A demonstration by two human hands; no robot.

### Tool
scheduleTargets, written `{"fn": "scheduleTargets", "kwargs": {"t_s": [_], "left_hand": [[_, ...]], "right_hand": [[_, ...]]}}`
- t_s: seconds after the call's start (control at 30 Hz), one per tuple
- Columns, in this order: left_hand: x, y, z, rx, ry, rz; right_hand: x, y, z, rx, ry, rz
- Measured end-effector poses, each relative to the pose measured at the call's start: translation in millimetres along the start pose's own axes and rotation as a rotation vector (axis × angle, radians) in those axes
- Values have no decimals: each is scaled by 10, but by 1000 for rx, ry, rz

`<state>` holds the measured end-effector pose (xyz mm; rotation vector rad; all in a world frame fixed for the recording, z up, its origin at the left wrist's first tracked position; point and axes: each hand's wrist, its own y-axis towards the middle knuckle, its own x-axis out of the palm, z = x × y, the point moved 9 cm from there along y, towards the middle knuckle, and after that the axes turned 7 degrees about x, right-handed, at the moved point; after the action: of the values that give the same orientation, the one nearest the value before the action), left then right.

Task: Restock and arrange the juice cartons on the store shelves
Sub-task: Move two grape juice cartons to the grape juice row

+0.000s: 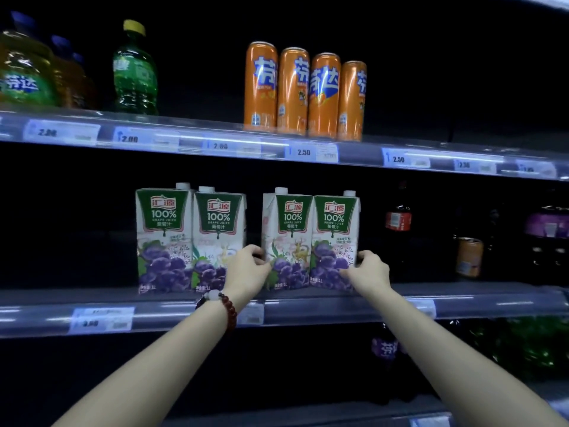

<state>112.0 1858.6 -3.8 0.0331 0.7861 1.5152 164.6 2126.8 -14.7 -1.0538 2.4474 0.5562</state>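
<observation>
Cartons of grape juice stand upright along the front edge of the middle shelf [184, 306], in two pairs. Left hand [248, 268] and right hand [368, 272] clamp curled fingers on the right pair [311, 241] from either side.

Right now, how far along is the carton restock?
Done: two grape juice cartons stand upright on the middle shelf. In hand: the left hand and right hand clasp a second pair from both sides. Left: close the gap between pairs.
</observation>
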Motion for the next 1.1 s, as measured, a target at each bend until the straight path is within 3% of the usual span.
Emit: {"fn": "scheduleTargets", "kwargs": {"t_s": [0.2,0.5,0.73,1.1], "left_hand": [[-319,-292,-67,123,180,-151],[-1366,-736,-414,112,260,-193],[-2527,-1302,-1138,-22,366,-156],[-4789,-2362,-2620,-399,497,54]], "right_hand": [[97,-390,-73,80,-111,25],[1007,-1443,-651,19,-168,-272],[1985,-2386,-1221,-104,-163,-440],[4316,-4370,-2543,-499,-290,-957]]}}
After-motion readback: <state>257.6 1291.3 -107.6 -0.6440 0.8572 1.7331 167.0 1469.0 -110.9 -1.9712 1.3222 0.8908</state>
